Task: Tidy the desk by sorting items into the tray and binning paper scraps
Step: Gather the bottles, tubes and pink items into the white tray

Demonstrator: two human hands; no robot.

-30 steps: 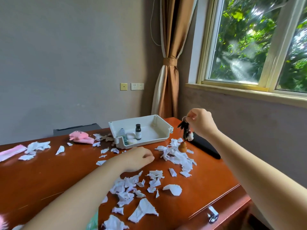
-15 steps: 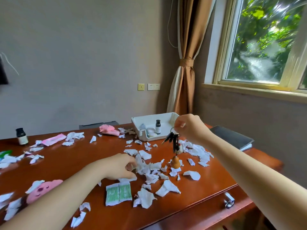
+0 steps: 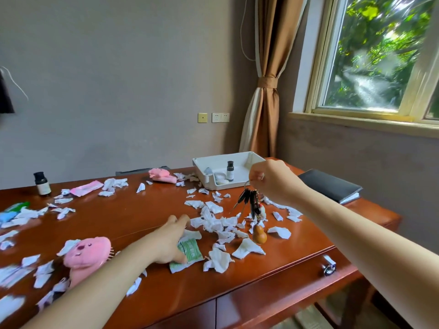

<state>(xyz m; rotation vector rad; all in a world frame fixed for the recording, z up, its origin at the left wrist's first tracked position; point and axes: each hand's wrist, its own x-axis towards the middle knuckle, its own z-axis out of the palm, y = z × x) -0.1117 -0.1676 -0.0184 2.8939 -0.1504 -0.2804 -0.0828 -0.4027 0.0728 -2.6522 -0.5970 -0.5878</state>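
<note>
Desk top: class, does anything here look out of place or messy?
Yes. Torn white paper scraps lie strewn across the desk. A dark-capped bottle stands alone at the far left, outside the white tray, where a similar bottle already stands upright.

A home study: wooden desk (image 3: 142, 217) with drawers, tied curtain (image 3: 266, 91), window (image 3: 380, 55).

Single wide-angle view worn on the person's head, looking forward and down across the desk (image 3: 133, 210), close enough that both forearms enter from the bottom edge, facing the far wall (image 3: 118, 79), window (image 3: 368, 67) at right.
</note>
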